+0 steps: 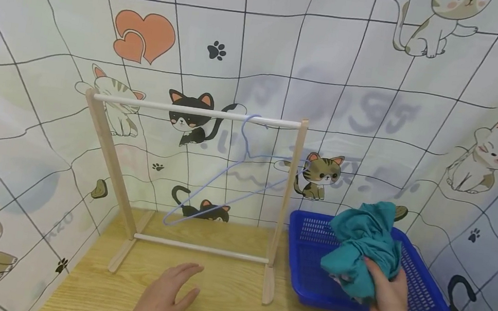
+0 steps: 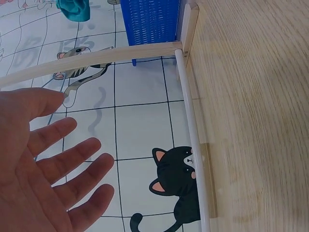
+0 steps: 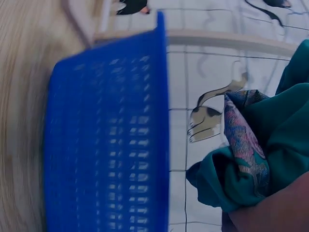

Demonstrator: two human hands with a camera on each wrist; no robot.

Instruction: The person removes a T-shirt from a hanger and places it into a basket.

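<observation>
A crumpled teal garment point(image 1: 366, 242) with a patterned printed patch point(image 3: 244, 140) is gripped by my right hand point(image 1: 391, 292), held up over the blue plastic basket point(image 1: 307, 292). My left hand point(image 1: 164, 295) hovers above the table in front of the rack, holding nothing; its fingers are spread and slightly bent in the left wrist view. A light blue hanger point(image 1: 208, 184) hangs by its hook from the top bar of the wooden rack point(image 1: 288, 191), tilted, with nothing on it. Most of the right fingers are hidden by the cloth.
The rack stands on a wood-grain table point(image 1: 215, 281), with a white lower bar point(image 1: 200, 247) near the tabletop. The basket sits right beside the rack's right foot. A white grid-patterned sheet point(image 1: 272, 39) with cartoon cats hangs behind and along both sides.
</observation>
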